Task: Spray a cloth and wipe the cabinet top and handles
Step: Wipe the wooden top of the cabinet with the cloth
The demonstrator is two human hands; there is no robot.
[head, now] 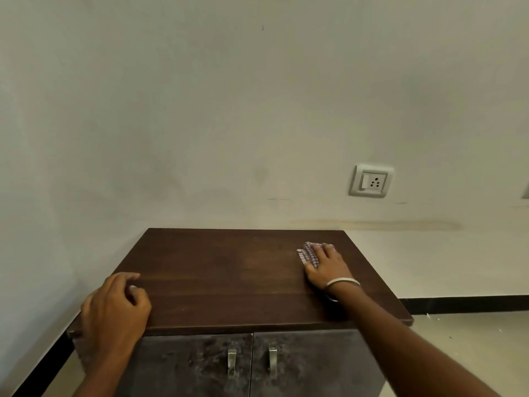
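A dark brown wooden cabinet top [229,276] fills the lower middle of the head view. My right hand [327,266] lies flat near its far right corner, pressing a small checked cloth [307,253] onto the wood; a bangle sits on the wrist. My left hand [114,308] rests at the near left corner with its fingers loosely curled and nothing in it. Below the top, two dusty grey doors carry metal handles, the left handle [232,362] and the right handle [272,358]. No spray bottle shows.
A pale wall stands right behind the cabinet, with a switch and socket plate [371,181] up to the right. A black skirting strip [463,303] runs along the floor on the right. Light floor tiles lie on both sides of the cabinet.
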